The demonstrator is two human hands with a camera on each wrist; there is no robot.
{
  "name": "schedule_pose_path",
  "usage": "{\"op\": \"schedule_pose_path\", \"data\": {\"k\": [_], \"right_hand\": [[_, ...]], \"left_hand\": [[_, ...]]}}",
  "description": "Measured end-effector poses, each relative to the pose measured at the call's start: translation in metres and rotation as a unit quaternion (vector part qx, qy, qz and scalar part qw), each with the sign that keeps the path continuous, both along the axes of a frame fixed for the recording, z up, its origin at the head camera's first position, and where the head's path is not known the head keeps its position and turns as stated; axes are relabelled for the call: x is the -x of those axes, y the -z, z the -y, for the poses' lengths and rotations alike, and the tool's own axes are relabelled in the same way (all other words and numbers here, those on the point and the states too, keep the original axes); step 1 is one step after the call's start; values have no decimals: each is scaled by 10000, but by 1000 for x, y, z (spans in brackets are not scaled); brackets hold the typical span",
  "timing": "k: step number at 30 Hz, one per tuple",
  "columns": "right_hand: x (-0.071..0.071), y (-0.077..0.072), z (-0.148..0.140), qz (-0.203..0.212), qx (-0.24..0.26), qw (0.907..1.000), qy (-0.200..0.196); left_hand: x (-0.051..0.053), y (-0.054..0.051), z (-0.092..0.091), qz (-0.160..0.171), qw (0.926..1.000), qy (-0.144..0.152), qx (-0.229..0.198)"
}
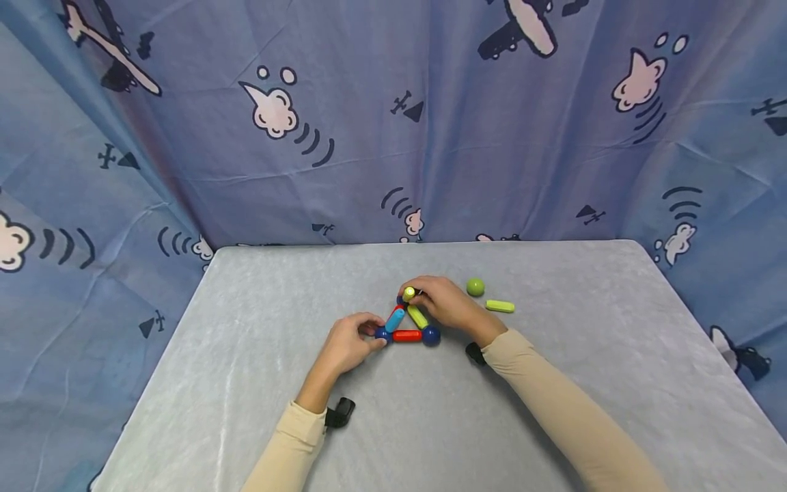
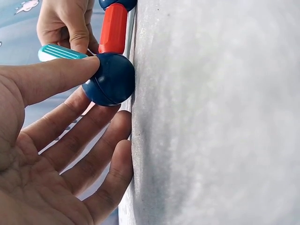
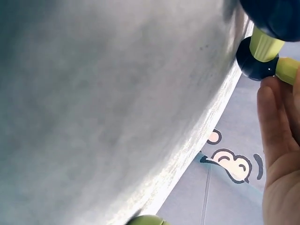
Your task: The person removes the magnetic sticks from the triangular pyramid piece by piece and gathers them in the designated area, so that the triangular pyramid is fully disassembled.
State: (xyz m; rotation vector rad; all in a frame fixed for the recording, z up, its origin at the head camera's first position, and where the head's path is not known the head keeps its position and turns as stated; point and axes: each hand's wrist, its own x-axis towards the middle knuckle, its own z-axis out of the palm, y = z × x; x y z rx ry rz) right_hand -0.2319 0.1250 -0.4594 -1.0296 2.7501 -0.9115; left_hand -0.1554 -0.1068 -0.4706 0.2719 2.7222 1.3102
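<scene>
A triangle of magnetic rods and balls lies on the table. Its corners are a left blue ball [image 1: 382, 335], a right blue ball [image 1: 431, 335] and a far blue ball [image 3: 255, 65]. A red rod [image 1: 407, 335] forms the front side, a yellow-green rod [image 1: 418, 316] the right; another red rod [image 2: 113, 29] is partly covered. From the left ball rises a light-blue rod [image 1: 395, 320]. My left hand [image 1: 349, 344] pinches that ball between thumb and fingers. With its fingertips, my right hand [image 1: 444, 301] holds an upright yellow-green rod [image 1: 409, 294] at the far ball.
Right of the triangle, beyond my right hand, lie a green ball [image 1: 475, 287] and a loose yellow-green rod [image 1: 500, 306]. Both rest on the grey cloth-covered table [image 1: 258, 328]. A patterned blue curtain [image 1: 369, 123] hangs behind the table's far edge.
</scene>
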Motion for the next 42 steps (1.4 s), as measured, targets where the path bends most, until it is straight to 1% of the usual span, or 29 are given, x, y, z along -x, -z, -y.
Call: {"op": "schedule_pose_path", "data": {"k": [6, 10, 18, 23, 26, 29, 35, 42], "right_hand": [[3, 0, 1, -257, 72, 9996, 66], [2, -1, 0, -267, 112, 9996, 31], [0, 0, -1, -93, 123, 9999, 70], [0, 3, -2, -39, 162, 9994, 305], [0, 3, -4, -16, 268, 9987, 434], [-2, 1, -6, -53, 364, 9983, 446], [-5, 0, -12, -119, 401, 9983, 401], [-9, -2, -22, -285, 288, 9979, 502]], "left_hand": [[1, -1, -1, -16, 10000, -11, -22], [1, 0, 0, -32, 10000, -6, -24], [1, 2, 1, -79, 10000, 9, -40], [1, 2, 0, -87, 10000, -16, -46], [1, 2, 0, -98, 9999, -14, -71], [0, 2, -1, -130, 9999, -14, -83], [0, 3, -1, -125, 9999, -57, -51], [-1, 3, -1, -139, 9999, -57, -30]]}}
